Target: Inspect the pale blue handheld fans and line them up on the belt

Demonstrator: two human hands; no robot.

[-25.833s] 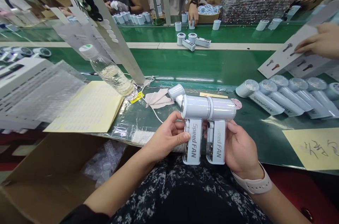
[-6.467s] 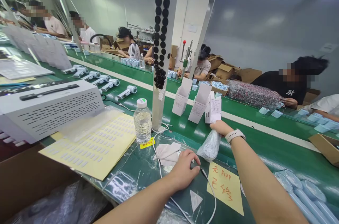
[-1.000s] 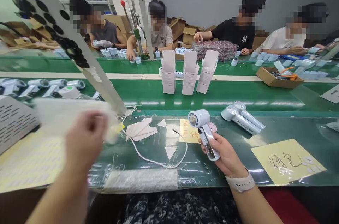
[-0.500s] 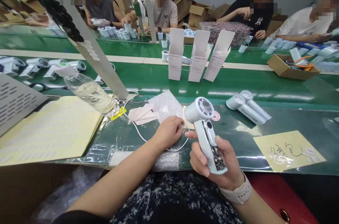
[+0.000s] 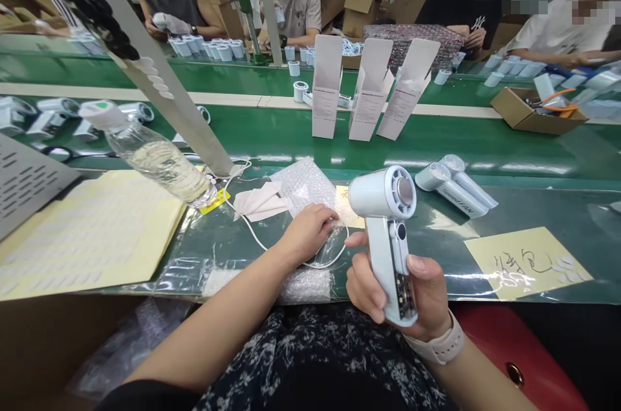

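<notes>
A pale blue handheld fan (image 5: 381, 194) stands upright in my right hand (image 5: 427, 288), its round head up and its handle front open, showing circuit parts. The fingers wrap round the handle. My left hand (image 5: 310, 230) lies by the white cable (image 5: 257, 239) on the table, fingers bent and close together; what the fingertips hold, if anything, is hidden. Just beyond it are bubble wrap (image 5: 308, 184) and a pale cloth (image 5: 262, 200). Two wrapped fans (image 5: 458, 194) lie at the right, one marked Speed FAN.
Three white boxes (image 5: 327, 87) stand on the green belt (image 5: 272, 133). A bottle (image 5: 165, 165) leans by a metal post (image 5: 194, 126). Yellow sheets (image 5: 87, 230) lie left, a labelled yellow paper (image 5: 524, 262) right. Several people sit across the belt.
The fan in my right hand has turned, and its head now sits slightly higher and to the right. My left hand has barely moved. Across the belt, people's hands have shifted.
</notes>
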